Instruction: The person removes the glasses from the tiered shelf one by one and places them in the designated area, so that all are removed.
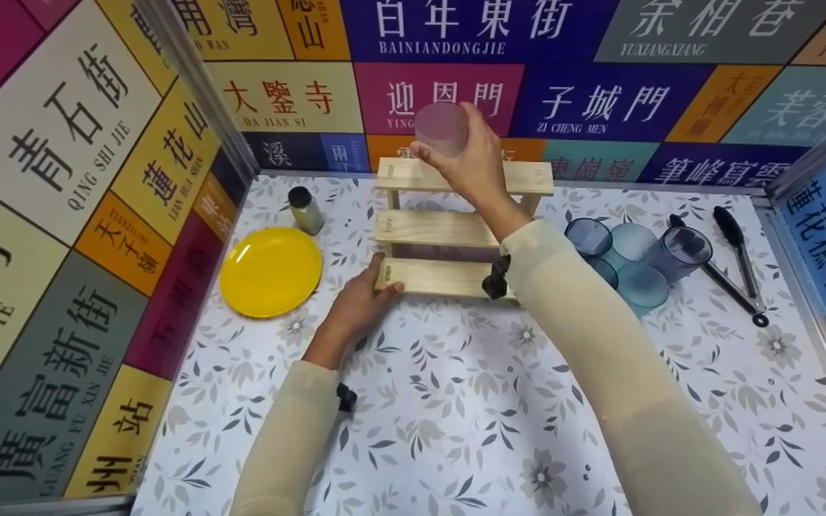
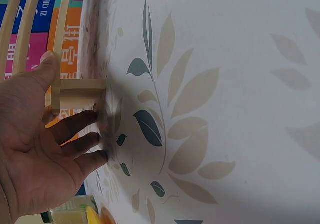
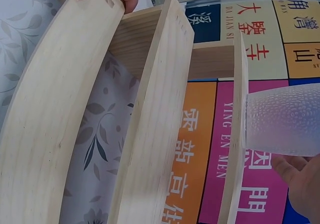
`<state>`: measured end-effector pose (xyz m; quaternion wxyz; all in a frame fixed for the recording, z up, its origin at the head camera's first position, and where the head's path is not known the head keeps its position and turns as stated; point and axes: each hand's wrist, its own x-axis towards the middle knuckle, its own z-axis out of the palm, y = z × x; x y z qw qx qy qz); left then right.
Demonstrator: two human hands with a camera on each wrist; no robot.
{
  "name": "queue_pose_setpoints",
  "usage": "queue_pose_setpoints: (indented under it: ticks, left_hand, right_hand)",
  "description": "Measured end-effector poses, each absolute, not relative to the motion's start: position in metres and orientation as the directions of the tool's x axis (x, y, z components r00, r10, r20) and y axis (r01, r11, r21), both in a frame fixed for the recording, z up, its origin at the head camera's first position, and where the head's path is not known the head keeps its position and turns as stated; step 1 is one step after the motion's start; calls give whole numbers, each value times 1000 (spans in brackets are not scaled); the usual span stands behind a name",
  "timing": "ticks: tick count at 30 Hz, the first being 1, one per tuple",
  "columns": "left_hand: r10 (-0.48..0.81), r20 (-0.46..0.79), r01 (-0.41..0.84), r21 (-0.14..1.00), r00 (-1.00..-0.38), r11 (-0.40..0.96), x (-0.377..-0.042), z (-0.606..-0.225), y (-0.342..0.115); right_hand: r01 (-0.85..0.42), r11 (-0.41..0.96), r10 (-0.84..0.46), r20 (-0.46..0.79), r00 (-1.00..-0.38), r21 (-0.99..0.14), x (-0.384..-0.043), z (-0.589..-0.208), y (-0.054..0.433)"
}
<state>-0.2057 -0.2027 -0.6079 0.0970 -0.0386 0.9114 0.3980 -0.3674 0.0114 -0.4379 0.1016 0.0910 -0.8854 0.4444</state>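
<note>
A three-step wooden rack (image 1: 449, 276) stands on the table. My left hand (image 1: 363, 304) grips the left end of its lowest step, with the thumb (image 2: 47, 67) on the board's face and other fingers (image 2: 82, 154) spread below. My right hand (image 1: 481, 168) holds a clear textured plastic cup (image 1: 440, 130) upright at the top step, thumb on one side and fingers round the other. In the right wrist view the base of the cup (image 3: 282, 119) is right at the top board (image 3: 239, 134), left of its middle.
A group of bluish cups (image 1: 628, 261) stands right of the rack. Beyond it lie black-handled tongs (image 1: 739, 251) and another black-handled utensil (image 1: 728, 290). At left are a yellow plate (image 1: 269, 272) and a small dark-capped bottle (image 1: 305, 211). Printed walls (image 1: 434, 36) enclose the table.
</note>
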Motion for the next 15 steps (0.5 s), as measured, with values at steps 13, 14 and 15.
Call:
queue_pose_setpoints:
  ticks: [13, 14, 15]
  left_hand:
    - [21, -196, -131, 728, -980, 674, -207, -608, -203]
    - [24, -194, -127, 726, -981, 675, -207, -608, -204]
    - [25, -195, -127, 725, -981, 676, -207, -609, -204]
  right_hand:
    - [-289, 513, -58, 304, -951, -808, -366, -441, 14]
    - [-295, 510, -57, 311, -949, -808, -366, -442, 14]
    - [-298, 509, -56, 315, -948, -807, -366, -442, 15]
